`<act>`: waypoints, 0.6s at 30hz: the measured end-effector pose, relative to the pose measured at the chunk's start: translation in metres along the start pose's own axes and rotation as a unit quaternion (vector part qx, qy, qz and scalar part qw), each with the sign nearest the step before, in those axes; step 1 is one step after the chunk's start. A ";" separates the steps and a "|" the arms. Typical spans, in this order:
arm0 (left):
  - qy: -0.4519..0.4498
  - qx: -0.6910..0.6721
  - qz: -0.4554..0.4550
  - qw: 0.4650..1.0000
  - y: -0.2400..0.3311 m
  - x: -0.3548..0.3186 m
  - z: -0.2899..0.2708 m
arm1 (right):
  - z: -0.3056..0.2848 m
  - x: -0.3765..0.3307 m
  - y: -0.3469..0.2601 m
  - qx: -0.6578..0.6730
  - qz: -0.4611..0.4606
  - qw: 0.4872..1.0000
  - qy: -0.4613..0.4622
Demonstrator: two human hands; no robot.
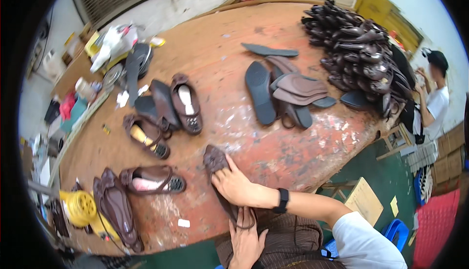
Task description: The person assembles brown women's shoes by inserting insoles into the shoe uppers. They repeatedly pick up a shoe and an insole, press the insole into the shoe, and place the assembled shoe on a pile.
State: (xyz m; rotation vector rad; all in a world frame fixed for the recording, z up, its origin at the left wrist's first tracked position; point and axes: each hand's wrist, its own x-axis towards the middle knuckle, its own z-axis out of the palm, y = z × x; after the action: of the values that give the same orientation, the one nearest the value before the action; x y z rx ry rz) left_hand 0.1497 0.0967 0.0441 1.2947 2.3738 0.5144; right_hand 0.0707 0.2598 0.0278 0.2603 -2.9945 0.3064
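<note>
A dark brown flat shoe (215, 160) with a bow on its toe lies at the table's near edge, its toe pointing away from me. My right hand (234, 186) is on it, fingers curled over and into its opening. At the heel end, the fingers of my left hand (245, 242) are stretched out against the shoe, with the thumb apart. A thin strap loop (253, 219) shows beside those fingers. My right hand hides much of the shoe's middle. Left of it lie a brown shoe with a pink insole (149, 185) and a paired set of brown shoes (117, 205).
Farther back are more brown shoes (185, 105) and a pile of brown insoles and dark soles (300, 90). A tall heap of shoes (361, 54) fills the far right. A yellow machine (80, 208) stands at the near left. Another person (432, 88) is at the right.
</note>
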 end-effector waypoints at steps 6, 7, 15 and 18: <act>0.169 -0.132 -0.022 0.977 -0.020 0.002 -0.038 | -0.121 -0.066 0.083 0.352 0.111 0.922 0.119; 0.171 -0.142 -0.010 0.975 -0.023 0.005 -0.065 | -0.131 -0.079 0.110 0.298 0.196 0.912 0.204; 0.431 -0.047 -0.009 0.901 -0.117 -0.059 -0.209 | -0.116 -0.129 0.314 0.086 0.279 0.937 0.194; 0.376 0.082 -0.181 0.905 -0.195 -0.117 -0.221 | -0.110 -0.123 0.322 0.135 0.295 0.934 0.153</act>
State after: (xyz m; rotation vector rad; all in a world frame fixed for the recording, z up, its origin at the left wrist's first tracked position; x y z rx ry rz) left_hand -0.0396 -0.1308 0.1569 0.7349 3.2585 0.8165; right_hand 0.1433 0.6128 0.0566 -0.6228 -2.6378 0.7374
